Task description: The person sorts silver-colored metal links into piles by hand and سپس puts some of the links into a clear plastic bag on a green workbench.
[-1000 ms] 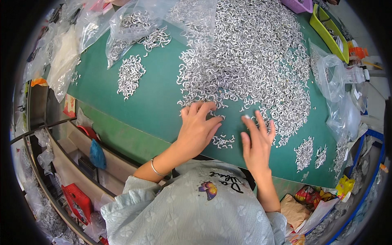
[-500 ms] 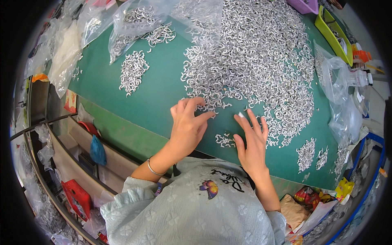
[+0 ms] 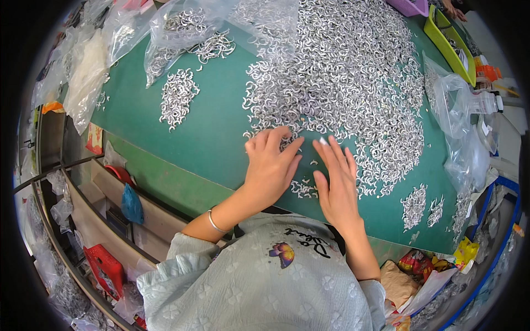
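Observation:
A wide heap of small silver crescent-shaped metal pieces covers much of the green tabletop. At its near edge, my left hand bends over the pieces, fingers apart, with some crescents showing between the fingers. My right hand lies just to the right, fingers stretched out and holding nothing visible; one fingertip has a white covering. Between my hands and close to me is a small cluster of crescents. One loose crescent lies above that cluster.
A separate crescent pile lies at left, and smaller piles at right. Clear plastic bags sit at the far left, another bag along the right edge. A lime-green basket stands far right; another person's hand shows beyond.
My left hand has shifted right, nearer my right hand, over the heap's edge. My right hand has moved slightly up and left. A loose crescent now shows between them.

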`<action>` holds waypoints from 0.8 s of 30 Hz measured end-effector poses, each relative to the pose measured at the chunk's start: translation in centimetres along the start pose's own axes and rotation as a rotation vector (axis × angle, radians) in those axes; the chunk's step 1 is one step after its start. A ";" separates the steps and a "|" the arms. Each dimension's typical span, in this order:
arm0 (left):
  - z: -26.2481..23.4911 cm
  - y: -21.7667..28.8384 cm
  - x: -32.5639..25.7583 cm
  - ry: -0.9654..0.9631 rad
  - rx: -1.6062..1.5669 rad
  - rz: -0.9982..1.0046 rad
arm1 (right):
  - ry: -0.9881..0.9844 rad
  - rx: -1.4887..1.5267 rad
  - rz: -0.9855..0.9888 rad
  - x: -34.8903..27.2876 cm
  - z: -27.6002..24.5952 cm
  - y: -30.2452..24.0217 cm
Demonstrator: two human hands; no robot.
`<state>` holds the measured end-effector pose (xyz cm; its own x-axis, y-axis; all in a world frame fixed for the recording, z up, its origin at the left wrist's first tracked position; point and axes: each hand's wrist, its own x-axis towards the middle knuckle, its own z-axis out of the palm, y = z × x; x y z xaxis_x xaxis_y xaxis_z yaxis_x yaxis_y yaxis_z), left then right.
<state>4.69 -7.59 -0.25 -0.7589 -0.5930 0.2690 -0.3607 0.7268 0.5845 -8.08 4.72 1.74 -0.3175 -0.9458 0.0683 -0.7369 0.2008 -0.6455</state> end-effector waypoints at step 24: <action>-1.0 1.1 -3.5 -0.128 -0.062 0.014 | -0.160 0.026 -0.034 -2.7 -0.4 -0.6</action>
<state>7.48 -4.98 0.19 -0.8280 -0.5311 0.1799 -0.3183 0.7093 0.6289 -7.01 7.23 2.27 -0.1919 -0.9810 -0.0301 -0.7294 0.1631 -0.6643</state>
